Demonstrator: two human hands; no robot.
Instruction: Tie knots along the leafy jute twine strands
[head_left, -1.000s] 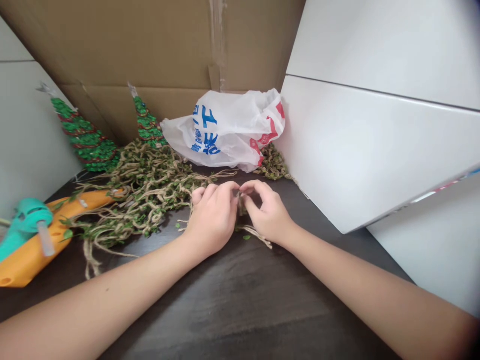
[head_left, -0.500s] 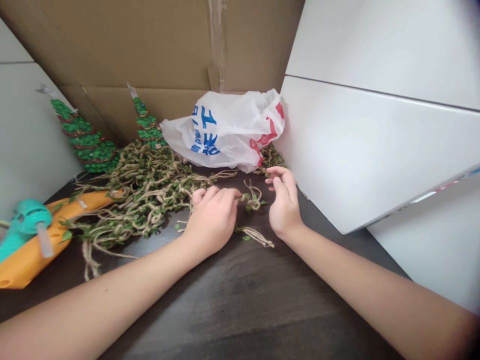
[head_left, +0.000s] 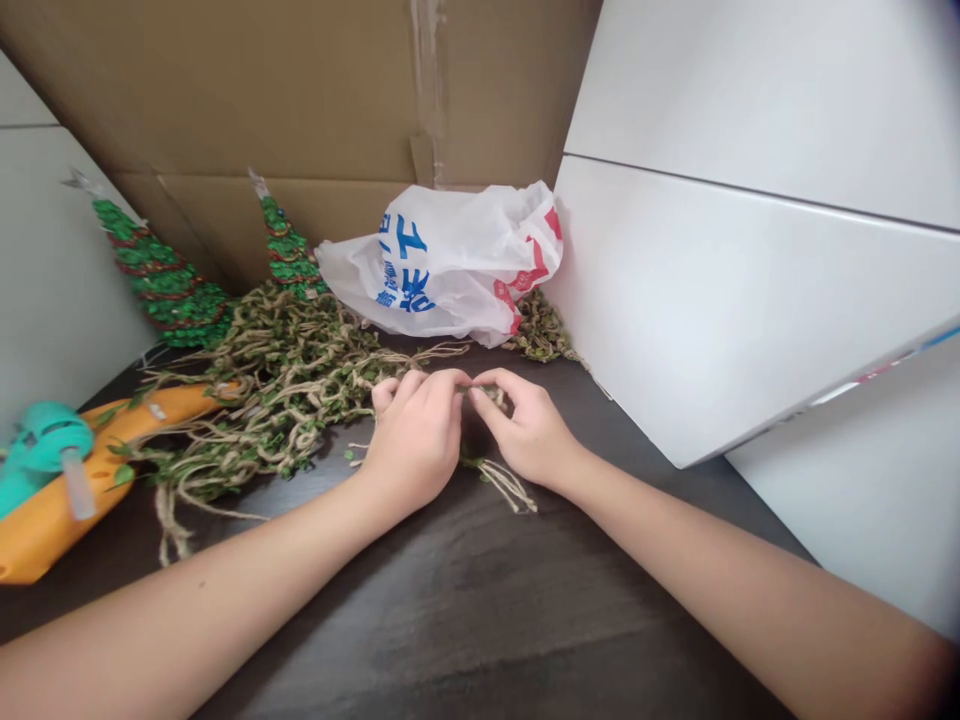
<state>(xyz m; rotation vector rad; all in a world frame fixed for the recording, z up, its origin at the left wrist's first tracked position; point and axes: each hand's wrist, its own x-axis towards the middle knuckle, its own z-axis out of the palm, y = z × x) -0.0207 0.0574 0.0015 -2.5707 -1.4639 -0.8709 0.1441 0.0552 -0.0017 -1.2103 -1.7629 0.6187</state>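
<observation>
Since half a second ago, the right hand (head_left: 529, 430) has come back in from near the white panel (head_left: 712, 300) and now meets the left hand (head_left: 412, 445) fingertip to fingertip over the dark table (head_left: 487, 620). Both hands close thumb and forefinger narrowly on a short twine strand (head_left: 489, 395) with small green leaves. Most of it is hidden between the fingers, and only its frayed tail (head_left: 510, 485) trails out on the table below the right wrist. The other fingers curl loosely inward and hold nothing. Both hands seem to rest low on the table, which probably steadies so thin a piece, and the tight two-sided pinch suits something this limp. The strand lies just right of the big heap of leafy twine (head_left: 285, 390), close enough to be one end of it, though I cannot tell whether they join. A printed plastic bag (head_left: 450, 265) sits behind the hands against the cardboard box (head_left: 300, 90). Two glitter trees (head_left: 161, 275) and a teal glue gun (head_left: 41, 450) stand well off to the left.
</observation>
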